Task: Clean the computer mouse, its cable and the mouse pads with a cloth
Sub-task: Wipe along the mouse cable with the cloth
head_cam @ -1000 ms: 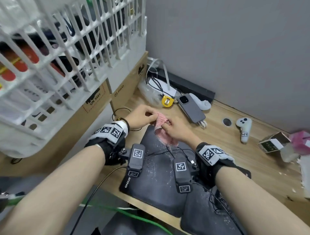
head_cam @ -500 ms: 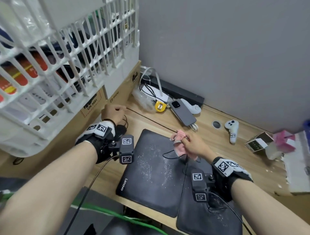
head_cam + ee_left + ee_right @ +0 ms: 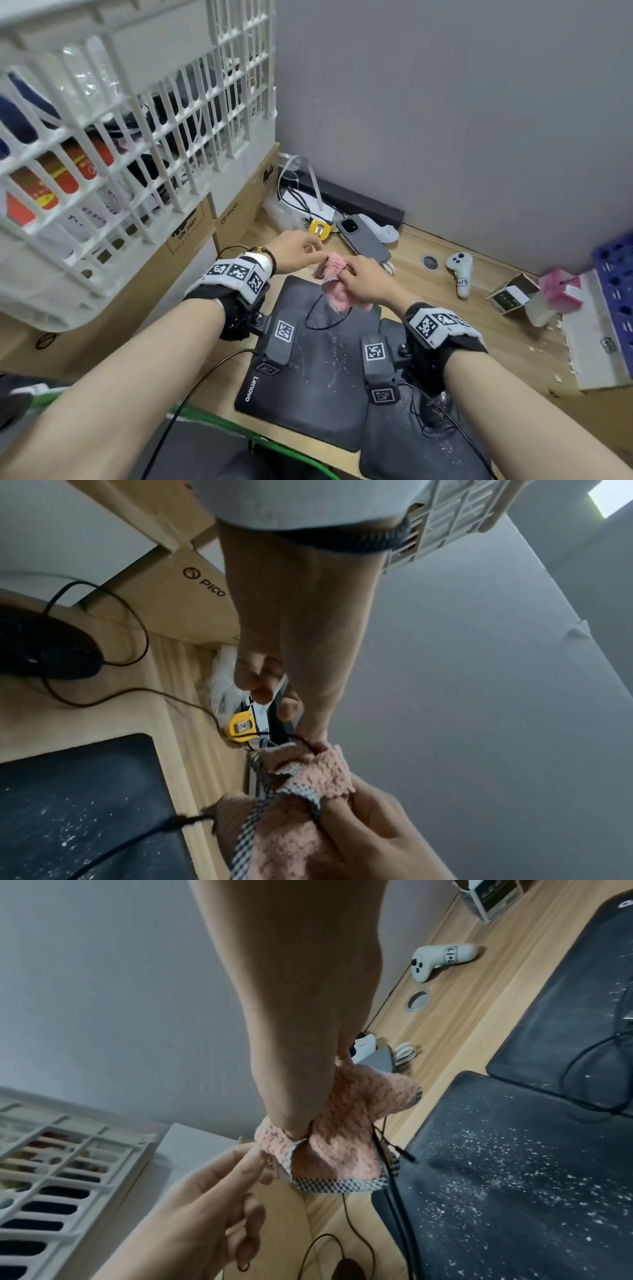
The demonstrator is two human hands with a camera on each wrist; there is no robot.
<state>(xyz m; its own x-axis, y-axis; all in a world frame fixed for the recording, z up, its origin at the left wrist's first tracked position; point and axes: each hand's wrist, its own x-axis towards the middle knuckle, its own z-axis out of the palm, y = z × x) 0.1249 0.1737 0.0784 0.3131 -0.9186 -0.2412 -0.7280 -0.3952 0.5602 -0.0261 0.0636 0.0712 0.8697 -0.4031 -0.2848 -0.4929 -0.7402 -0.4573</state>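
My right hand [image 3: 346,270] grips a pink cloth [image 3: 334,274] with a checked hem, bunched round the thin black mouse cable [image 3: 313,322]. Just beside the cloth, my left hand [image 3: 317,251] pinches that cable between thumb and forefinger [image 3: 308,739]. Both hands hover over the far edge of the black Lenovo mouse pad [image 3: 308,377], which is dusted with white specks. A second dark pad [image 3: 411,445] overlaps it on the right. The black mouse [image 3: 44,653] lies on the desk left of the pads, hidden under my left wrist in the head view.
A white lattice crate [image 3: 120,137] sits on cardboard boxes [image 3: 239,209] close on the left. Along the grey wall lie a phone [image 3: 363,236], a yellow object [image 3: 320,229] and a white controller [image 3: 460,270]. Small boxes [image 3: 513,294] stand at the right.
Half a second ago my left hand was out by the mouse, with the cable stretched. It has come back to the cloth, and both hands now meet at the pad's far edge.
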